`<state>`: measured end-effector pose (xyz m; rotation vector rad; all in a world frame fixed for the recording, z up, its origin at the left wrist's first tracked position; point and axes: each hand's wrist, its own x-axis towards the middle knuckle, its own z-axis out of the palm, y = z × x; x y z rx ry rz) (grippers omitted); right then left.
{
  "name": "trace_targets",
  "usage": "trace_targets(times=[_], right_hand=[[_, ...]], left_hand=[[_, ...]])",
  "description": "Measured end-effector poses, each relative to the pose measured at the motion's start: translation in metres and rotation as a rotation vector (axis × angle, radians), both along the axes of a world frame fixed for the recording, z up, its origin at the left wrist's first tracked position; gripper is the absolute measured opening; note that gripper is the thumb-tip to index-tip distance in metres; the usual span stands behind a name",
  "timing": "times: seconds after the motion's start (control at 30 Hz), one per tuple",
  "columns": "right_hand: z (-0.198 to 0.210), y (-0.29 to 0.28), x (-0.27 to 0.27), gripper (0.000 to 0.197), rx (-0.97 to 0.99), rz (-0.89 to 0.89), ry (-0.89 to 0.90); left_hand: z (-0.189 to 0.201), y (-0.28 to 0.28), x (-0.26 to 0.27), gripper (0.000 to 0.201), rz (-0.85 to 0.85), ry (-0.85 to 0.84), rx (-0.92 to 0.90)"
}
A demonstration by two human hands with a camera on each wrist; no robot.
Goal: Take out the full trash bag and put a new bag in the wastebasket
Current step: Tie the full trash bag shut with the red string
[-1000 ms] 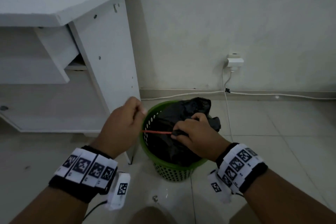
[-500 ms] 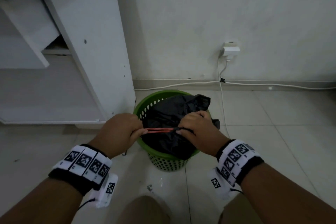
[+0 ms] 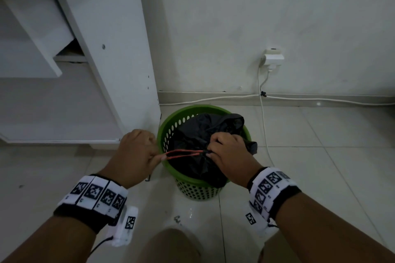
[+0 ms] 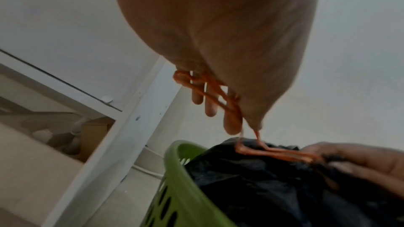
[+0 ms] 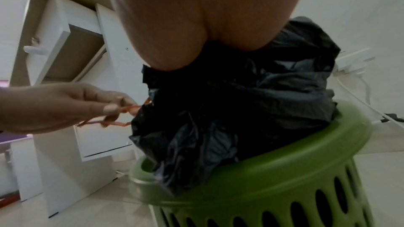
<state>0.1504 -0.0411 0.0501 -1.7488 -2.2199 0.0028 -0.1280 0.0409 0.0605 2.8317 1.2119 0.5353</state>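
A green perforated wastebasket stands on the tiled floor beside a white desk. A full black trash bag bulges out of it. My right hand grips the gathered neck of the bag over the basket's middle. An orange drawstring runs taut from that neck leftwards to my left hand, which pinches its looped end over the basket's left rim.
The white desk's side panel stands just left of the basket. On the wall behind sits a socket with a plug, and white cables run along the skirting and down the floor right of the basket. My knees are at the bottom edge.
The drawstring, first one taut line, now shows as a loop of two strands between my hands. My view has tilted down and closer; both hands keep their hold.
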Motion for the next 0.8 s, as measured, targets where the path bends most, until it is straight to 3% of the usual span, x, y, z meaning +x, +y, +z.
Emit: trace_targets(times=[0.13, 0.2, 0.3, 0.37, 0.6, 0.8], right_hand=[[-0.001, -0.001, -0.019, 0.038, -0.056, 0.023, 0.038], [0.0, 0.001, -0.025, 0.039, -0.084, 0.036, 0.048], [0.002, 0.001, -0.03, 0.04, -0.087, 0.021, 0.088], [0.002, 0.001, -0.031, 0.043, -0.114, 0.012, 0.112], [0.007, -0.005, -0.039, 0.043, -0.101, -0.027, 0.211], [-0.006, 0.001, -0.038, 0.038, 0.123, 0.119, -0.065]], left_hand=[[0.022, -0.022, 0.028, 0.061, -0.024, -0.107, -0.167], [0.026, -0.034, 0.047, 0.048, -0.069, -0.188, -0.319], [0.019, -0.043, 0.067, 0.023, 0.001, -0.305, -0.606], [0.009, -0.045, 0.072, 0.021, 0.05, -0.405, -0.672], [0.004, -0.046, 0.072, 0.037, 0.096, -0.552, -0.766], [0.005, -0.037, 0.056, 0.039, -0.013, -0.375, -0.66]])
